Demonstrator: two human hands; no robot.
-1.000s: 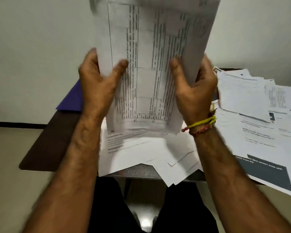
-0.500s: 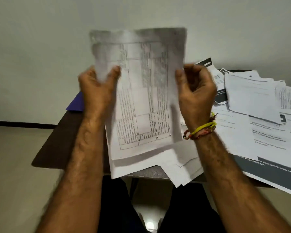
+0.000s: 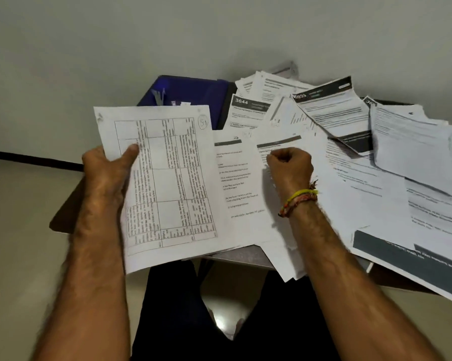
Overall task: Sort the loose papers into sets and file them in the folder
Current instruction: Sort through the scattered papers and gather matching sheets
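My left hand (image 3: 107,173) grips a printed sheet with a table (image 3: 164,183) by its left edge, thumb on its face, holding it above the desk's near left. My right hand (image 3: 290,165) is curled into a fist over the loose papers (image 3: 245,183) in the middle of the desk; whether it pinches a sheet is unclear. A blue folder (image 3: 193,92) lies open at the back of the desk, partly hidden behind the held sheet. Several more loose papers (image 3: 376,157) spread across the right half.
The dark desk (image 3: 65,217) shows bare at its left edge. Papers with dark header bands (image 3: 331,100) overlap at the back right, and one sheet (image 3: 415,259) overhangs the near right edge. A pale wall stands behind the desk.
The tabled sheet has come down from face height to the desk's left. My right hand has let go of it and moved right over the loose papers.
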